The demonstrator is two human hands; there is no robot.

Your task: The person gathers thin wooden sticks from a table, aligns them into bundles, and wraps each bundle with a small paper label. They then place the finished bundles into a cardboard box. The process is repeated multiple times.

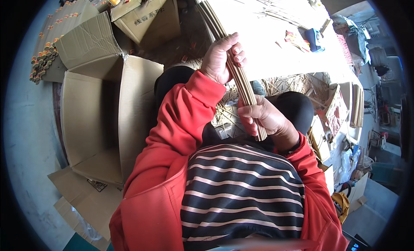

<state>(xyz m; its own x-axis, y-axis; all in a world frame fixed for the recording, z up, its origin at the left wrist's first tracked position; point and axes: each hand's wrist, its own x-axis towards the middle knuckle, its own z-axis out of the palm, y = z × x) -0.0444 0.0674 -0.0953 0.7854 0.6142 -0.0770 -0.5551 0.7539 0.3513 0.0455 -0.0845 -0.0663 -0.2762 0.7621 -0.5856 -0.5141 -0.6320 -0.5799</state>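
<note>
The white counter (263,50) spreads from twelve to two o'clock, just beyond the person's knees (297,107), a placing that seems to bring its surface within easy reach. At nine o'clock, the open cardboard box (142,91) stands beside the left knee with its flaps folded out, probably so the mouth is unobstructed. A smaller carton (146,24) sits behind it at eleven. At ten, long banded bundles (64,24) are piled lengthwise, which presumably makes the stack compact and steady.

The bundle of thin brown sticks (243,85) slants from twelve o'clock down towards four, above the lap, its far end over the counter's near edge. The left hand (220,59) is clamped round its upper half, thumb across the top; the right hand (263,116) is wrapped round it near the lower end, the tips sticking out below. Two grips set well apart likely keep so many loose lengths parallel. Smallest, at two o'clock, a blue object (314,40) rests on the counter, its kind unclear.
</note>
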